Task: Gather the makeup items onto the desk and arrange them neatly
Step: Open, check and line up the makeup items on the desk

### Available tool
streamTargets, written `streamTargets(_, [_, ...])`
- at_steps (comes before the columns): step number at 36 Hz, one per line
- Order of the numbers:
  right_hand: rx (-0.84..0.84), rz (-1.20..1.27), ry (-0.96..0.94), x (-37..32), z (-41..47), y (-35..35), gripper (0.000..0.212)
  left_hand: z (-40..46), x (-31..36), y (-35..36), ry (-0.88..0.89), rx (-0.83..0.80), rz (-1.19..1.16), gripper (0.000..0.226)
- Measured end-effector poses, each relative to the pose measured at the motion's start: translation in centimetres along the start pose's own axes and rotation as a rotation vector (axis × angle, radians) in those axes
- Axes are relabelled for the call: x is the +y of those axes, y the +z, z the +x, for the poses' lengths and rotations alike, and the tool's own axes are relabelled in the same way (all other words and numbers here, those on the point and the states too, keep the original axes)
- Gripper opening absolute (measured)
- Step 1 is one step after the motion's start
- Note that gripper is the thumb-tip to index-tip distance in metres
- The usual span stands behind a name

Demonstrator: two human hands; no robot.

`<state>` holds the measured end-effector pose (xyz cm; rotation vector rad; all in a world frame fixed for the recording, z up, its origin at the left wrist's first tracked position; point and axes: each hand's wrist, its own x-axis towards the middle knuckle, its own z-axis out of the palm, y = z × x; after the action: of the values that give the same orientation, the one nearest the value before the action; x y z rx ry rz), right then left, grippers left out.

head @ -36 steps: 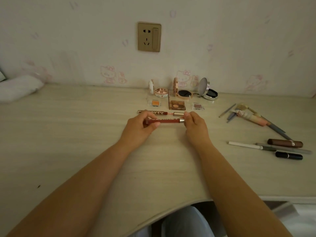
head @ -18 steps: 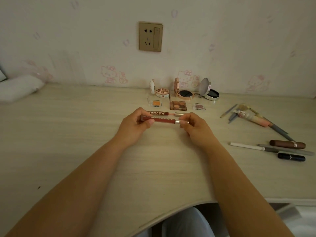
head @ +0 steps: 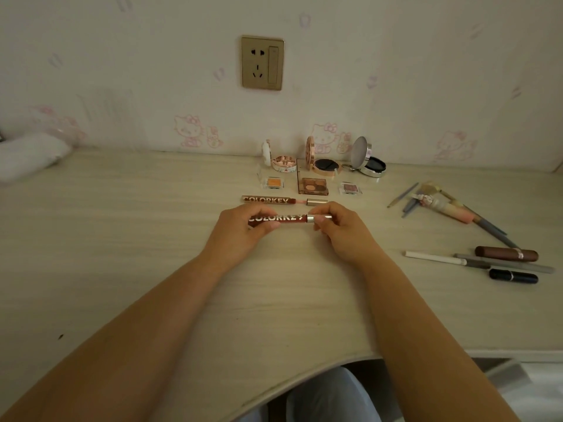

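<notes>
Head view: the left hand grips the dark red end of a lip gloss tube marked COLORKEY, fingers curled round it, while the right hand pinches the tube's silver cap end between thumb and fingertips. The tube lies level, crosswise, at or just above the desk — whether it touches the surface cannot be told.

Just behind it lies a second COLORKEY tube, parallel, its silver cap pulled a little apart so a pink neck shows. Behind that stands a row of three small palettes: an orange one, a brown multi-shade one and a mauve one. Nearest the wall are three open compacts — a white one, a rose-gold one and a silver one.

Well to the right, a loose heap of brushes and pencils lies slanted; nearer the desk edge are a white pencil, a grey pencil, a brown tube and a black lipstick. A wall socket sits above the row.
</notes>
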<state>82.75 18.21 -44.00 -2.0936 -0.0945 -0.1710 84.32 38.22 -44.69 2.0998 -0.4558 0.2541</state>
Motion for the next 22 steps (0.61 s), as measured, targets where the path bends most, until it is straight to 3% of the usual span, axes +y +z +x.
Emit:
streamTargets(6, [-0.005, -0.005, -0.005, -0.03, -0.14, 0.22, 0.013, 0.22, -0.46, -0.19, -0.027, 0.077, -0.026, 0.012])
streamTargets(9, [0.004, -0.066, -0.022, -0.05, -0.06, 0.53, 0.029, 0.26, -0.53, -0.24, -0.018, 0.071, -0.039, 0.013])
streamTargets(14, [0.0, -0.094, 0.005, 0.13, 0.25, 0.34, 0.005, 0.33, -0.77, -0.13, -0.014, 0.058, -0.019, 0.011])
streamTargets(22, [-0.035, -0.147, -0.023, -0.04, 0.2, 0.48, 0.023, 0.32, -0.9, -0.15, -0.016, 0.059, -0.033, 0.011])
